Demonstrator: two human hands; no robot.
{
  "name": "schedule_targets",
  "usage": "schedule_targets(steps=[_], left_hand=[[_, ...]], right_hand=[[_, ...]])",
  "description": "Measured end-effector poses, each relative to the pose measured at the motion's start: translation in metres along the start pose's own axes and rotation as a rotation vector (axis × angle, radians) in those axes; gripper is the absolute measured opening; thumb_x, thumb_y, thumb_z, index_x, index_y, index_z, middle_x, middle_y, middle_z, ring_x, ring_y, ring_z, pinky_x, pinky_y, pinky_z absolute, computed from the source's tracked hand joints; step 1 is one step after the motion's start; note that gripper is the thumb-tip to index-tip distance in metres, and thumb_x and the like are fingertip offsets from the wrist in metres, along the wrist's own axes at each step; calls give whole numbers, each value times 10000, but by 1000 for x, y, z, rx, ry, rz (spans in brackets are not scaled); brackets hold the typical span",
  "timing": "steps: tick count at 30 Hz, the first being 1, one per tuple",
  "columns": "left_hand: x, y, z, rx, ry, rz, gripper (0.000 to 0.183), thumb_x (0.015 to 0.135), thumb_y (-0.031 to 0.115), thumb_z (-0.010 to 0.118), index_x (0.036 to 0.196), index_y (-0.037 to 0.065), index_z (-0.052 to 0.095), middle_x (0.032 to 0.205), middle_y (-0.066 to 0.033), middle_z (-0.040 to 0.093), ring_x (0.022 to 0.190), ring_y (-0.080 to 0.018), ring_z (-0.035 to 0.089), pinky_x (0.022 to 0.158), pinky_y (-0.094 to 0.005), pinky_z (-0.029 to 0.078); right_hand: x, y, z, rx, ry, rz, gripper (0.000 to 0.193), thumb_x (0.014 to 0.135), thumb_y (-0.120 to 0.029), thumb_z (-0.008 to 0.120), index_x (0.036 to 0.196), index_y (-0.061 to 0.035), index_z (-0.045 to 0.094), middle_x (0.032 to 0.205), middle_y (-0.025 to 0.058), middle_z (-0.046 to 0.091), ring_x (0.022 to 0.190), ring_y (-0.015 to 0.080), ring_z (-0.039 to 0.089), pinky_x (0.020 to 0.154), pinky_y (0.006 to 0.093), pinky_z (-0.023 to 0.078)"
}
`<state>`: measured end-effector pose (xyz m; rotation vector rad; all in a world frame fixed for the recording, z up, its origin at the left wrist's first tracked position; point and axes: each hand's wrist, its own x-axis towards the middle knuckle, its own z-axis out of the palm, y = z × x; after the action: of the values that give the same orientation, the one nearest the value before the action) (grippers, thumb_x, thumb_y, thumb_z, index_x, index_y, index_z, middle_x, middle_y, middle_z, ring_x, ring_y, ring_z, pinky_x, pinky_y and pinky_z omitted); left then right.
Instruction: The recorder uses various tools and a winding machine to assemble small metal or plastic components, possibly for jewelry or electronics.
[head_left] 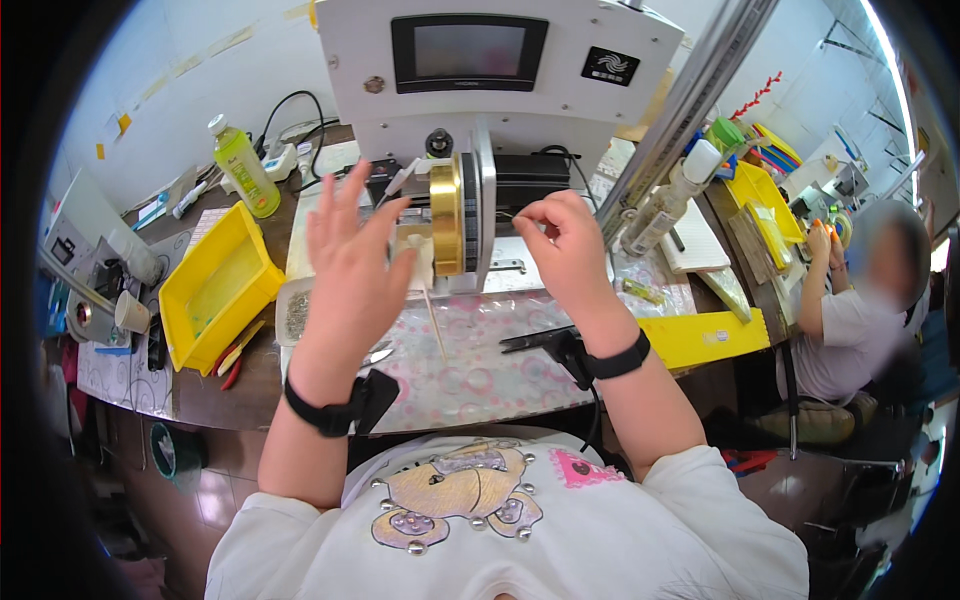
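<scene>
Left hand (358, 250) splays (fingers apart); right hand (562, 240) pinches.

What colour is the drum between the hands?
The drum is shiny gold, best seen in the head view.

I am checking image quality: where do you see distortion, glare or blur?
Head view: the bench looks bent; head view, upper right: the light strip glares; head view, right: the co-worker's head is blurred; head view, centre: the right hand looks fairly clear.
</scene>
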<state>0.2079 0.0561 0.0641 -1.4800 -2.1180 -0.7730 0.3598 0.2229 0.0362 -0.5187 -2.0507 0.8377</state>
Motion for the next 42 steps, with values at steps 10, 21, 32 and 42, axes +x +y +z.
schedule_targets(steps=[10,21,32,42], left_hand=[[-25,40,-46,-1306,-342,-107,191,810,16,443,847,-20,627,698,-59,589,619,-117,568,612,-257,441],[-26,78,-51,-1602,-579,-338,176,839,99,651,950,-23,590,901,-88,620,842,-186,621,786,-332,504],[-29,80,-35,-1531,-234,-35,114,885,92,586,895,-21,567,854,-128,619,796,-206,586,765,-345,467],[-33,68,-28,-1625,11,-156,154,932,154,511,974,6,513,862,-125,567,781,-214,554,755,-369,468]], right_hand=[[-49,-80,-63,-14,50,-312,116,769,44,635,861,2,580,877,142,636,776,286,617,678,332,482],[-72,-89,-62,46,36,-393,215,720,79,673,901,-24,617,741,90,625,588,236,577,539,311,444],[-72,-91,-61,-65,58,-641,387,647,81,710,996,-56,616,717,10,570,563,183,530,517,282,398],[-70,-89,-61,-107,67,-643,394,626,90,719,985,-27,603,707,13,561,547,178,508,507,283,381]])
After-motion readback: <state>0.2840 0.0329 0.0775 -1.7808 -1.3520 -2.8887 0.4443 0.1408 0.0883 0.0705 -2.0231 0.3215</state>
